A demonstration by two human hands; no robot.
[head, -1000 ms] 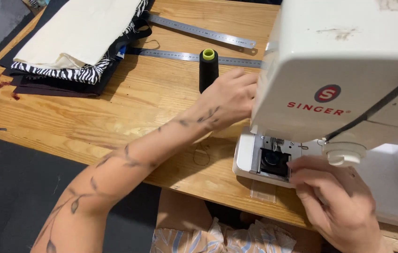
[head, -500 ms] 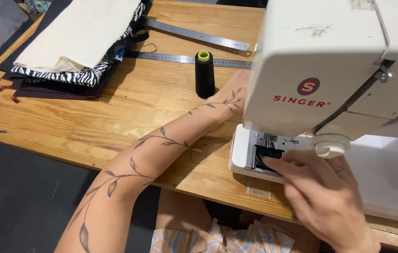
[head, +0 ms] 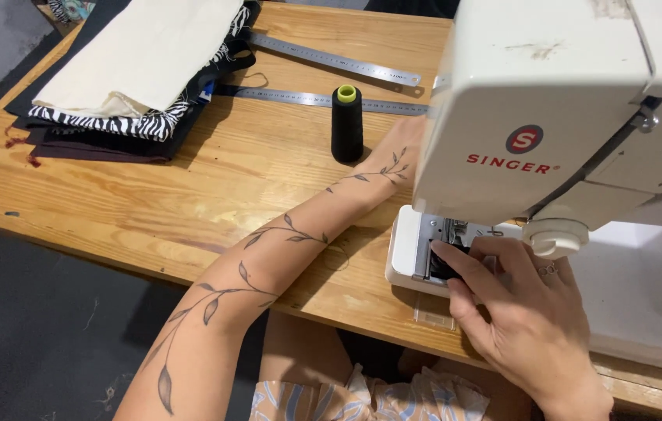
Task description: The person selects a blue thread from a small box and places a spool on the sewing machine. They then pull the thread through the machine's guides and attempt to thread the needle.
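Observation:
A white sewing machine stands on the wooden table at the right. My right hand is at its base, with fingertips pressed into the open bobbin compartment below the needle plate. Whether it holds anything there is hidden. My left forearm reaches across the table and my left hand goes behind the machine's left end, mostly out of sight. A black thread spool with a yellow-green core stands upright just left of that wrist.
Two steel rulers lie at the back of the table. A stack of folded fabrics, cream on top with zebra print and dark cloth below, sits at the back left. The table's front edge drops to a dark floor.
My left hand has slid further right behind the machine's end. My right hand has moved up and left so its fingers are now in the bobbin compartment.

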